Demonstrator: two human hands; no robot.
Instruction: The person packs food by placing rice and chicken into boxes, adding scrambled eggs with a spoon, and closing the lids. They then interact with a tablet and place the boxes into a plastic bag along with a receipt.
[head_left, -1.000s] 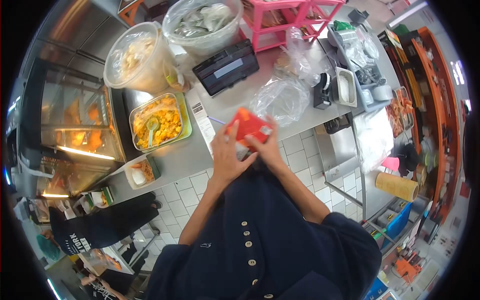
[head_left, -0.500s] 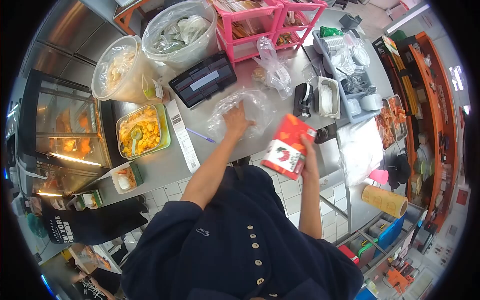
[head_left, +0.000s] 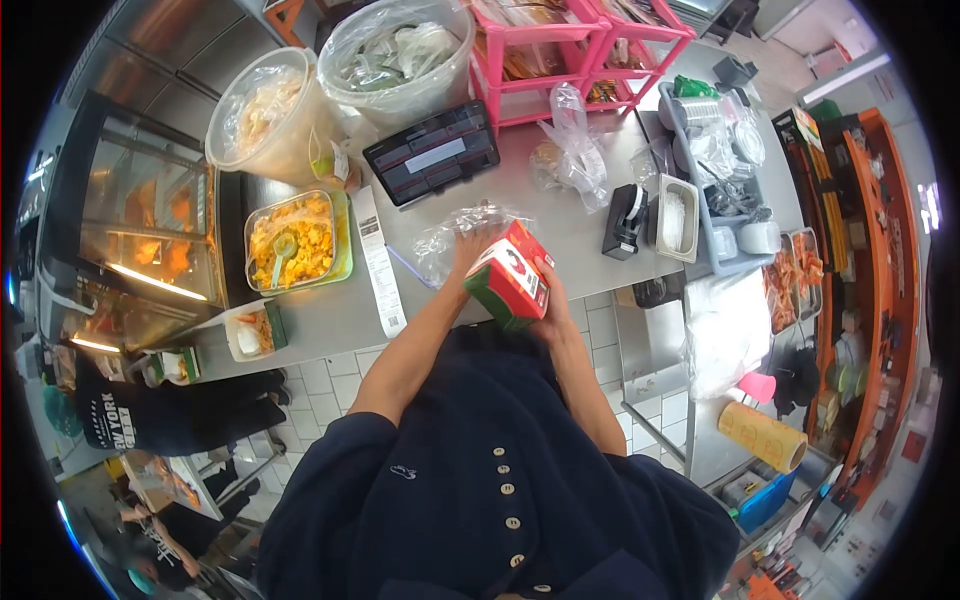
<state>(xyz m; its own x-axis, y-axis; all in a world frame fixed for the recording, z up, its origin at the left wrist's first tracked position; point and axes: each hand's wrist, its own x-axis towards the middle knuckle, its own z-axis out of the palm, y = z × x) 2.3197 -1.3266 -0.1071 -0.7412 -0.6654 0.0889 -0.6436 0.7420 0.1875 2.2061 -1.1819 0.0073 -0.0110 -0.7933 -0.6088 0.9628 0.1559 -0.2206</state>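
- A red box [head_left: 508, 275] is being held in the right hand [head_left: 548, 292], whose fingers are closed round its right side; the box is being kept tilted, just above the near edge of the surface [head_left: 560, 225].
- The left hand [head_left: 468, 246] is being laid on a clear bag [head_left: 455, 232] lying on the surface at 11 o'clock from the box; whether its fingers are pinching the film cannot be told, since the box is covering part of the hand.
- For the bagging to go well, the bag's mouth is best being opened wide and held steady by the left hand while the box is being led in narrow end first.
- The box is best being gripped firmly by its sides, so that the thin film is not being torn by a corner.
- A receipt [head_left: 376, 260] and a pen [head_left: 405, 266] are lying at 9 o'clock from the bag, a tape dispenser [head_left: 625, 220] at 3 o'clock; these are best being left undisturbed.
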